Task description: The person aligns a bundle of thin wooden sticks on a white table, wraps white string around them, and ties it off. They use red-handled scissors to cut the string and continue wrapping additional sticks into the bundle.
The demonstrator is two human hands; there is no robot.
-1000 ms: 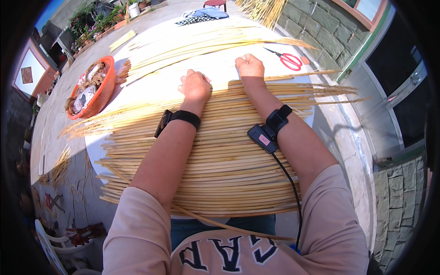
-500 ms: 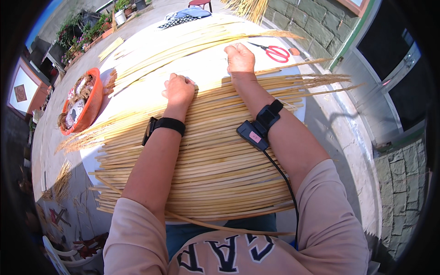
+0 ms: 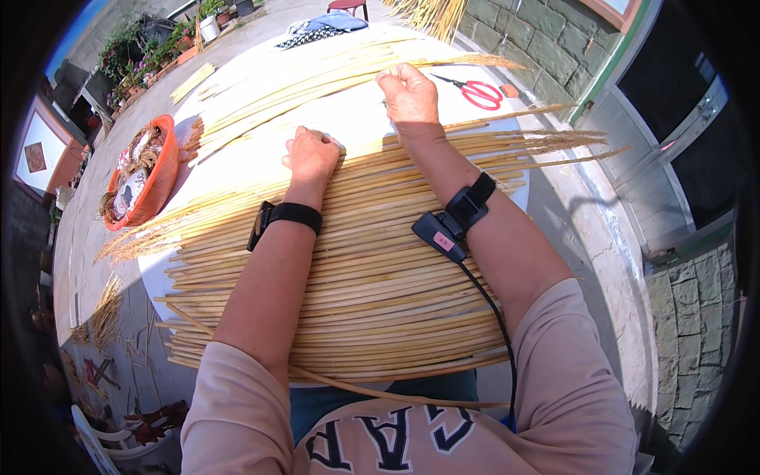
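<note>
A broad sheet of straw-coloured plant stalks [image 3: 396,293], laid side by side, covers the near part of a white table [image 3: 261,154]. At its far edge rests my left hand [image 3: 311,154], fingers curled closed; whatever it may pinch is hidden. My right hand [image 3: 410,95] is closed too, a little above and beyond that edge, its fingers pressed together on something too small or hidden to name. Loose stalks [image 3: 317,85] with feathery tips lie across the table past both hands. Scissors with red handles [image 3: 480,96] lie just right of my right hand.
An orange basin [image 3: 165,170] holding coiled twine stands at the table's left edge. Folded blue cloth [image 3: 328,26] lies at the far end, near a red stool [image 3: 348,6]. A stone wall [image 3: 532,36] runs along the right. A black cable [image 3: 495,317] hangs from my right wrist strap.
My right hand has shifted slightly up and to the left, still closed. My left hand stays almost in place at the edge of the stalks.
</note>
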